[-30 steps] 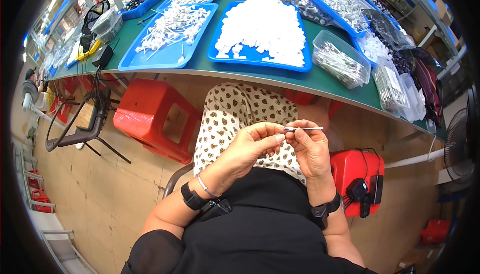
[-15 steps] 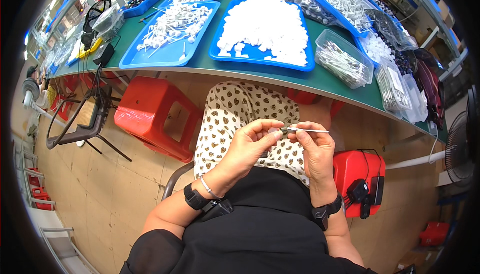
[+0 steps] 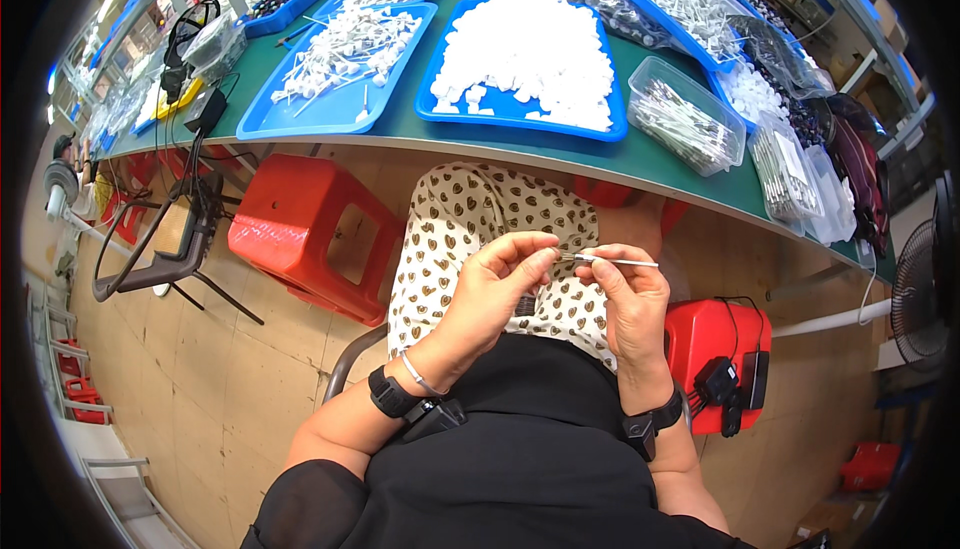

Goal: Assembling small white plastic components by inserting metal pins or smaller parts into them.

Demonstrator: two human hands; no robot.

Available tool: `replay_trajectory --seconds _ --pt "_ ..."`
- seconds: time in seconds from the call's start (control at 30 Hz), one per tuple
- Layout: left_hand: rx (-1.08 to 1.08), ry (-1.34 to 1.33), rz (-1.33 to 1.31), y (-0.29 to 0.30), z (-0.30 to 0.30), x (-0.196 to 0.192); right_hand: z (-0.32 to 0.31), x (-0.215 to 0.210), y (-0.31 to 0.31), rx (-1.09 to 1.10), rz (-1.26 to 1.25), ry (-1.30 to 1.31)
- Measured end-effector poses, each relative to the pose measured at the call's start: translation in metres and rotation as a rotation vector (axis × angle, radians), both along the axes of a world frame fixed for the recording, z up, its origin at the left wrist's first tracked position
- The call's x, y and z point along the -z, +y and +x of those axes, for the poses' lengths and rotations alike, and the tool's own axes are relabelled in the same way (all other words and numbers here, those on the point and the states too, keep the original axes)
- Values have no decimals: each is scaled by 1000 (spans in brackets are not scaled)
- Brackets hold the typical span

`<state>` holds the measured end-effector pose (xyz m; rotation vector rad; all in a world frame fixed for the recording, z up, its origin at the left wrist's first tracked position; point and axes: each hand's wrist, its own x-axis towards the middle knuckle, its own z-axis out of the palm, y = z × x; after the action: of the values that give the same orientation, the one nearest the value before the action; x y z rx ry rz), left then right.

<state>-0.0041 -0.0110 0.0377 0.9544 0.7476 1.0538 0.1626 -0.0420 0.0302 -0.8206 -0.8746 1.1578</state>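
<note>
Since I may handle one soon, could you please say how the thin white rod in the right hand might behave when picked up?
The thin white rod is likely stiff, as it projects straight from the right hand. It is probably light, being so slim.

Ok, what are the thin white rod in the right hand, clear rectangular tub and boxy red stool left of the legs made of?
Thin white rod: smooth plastic or coated metal, too slender to tell; its greyer left end looks metallic.
Clear rectangular tub: probably glossy plastic, as its walls are see-through.
Boxy red stool: likely moulded plastic, by its even colour and sheen.
</note>
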Motion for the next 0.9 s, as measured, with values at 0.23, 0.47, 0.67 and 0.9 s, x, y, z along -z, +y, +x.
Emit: replay_trajectory --seconds 0.23,0.47,0.67,0.9 --pt "214 -432 -450 6 -7 8 0 -4 -4 17 60 -137" --pt "322 -563 -434 10 -10 30 -5 -4 -6 19 51 -291" --pt "247 -582 -433 7 -7 26 -5 -6 -7 61 57 -390" --pt "250 -541 -428 6 -8 25 -5 -4 -6 98 109 -497"
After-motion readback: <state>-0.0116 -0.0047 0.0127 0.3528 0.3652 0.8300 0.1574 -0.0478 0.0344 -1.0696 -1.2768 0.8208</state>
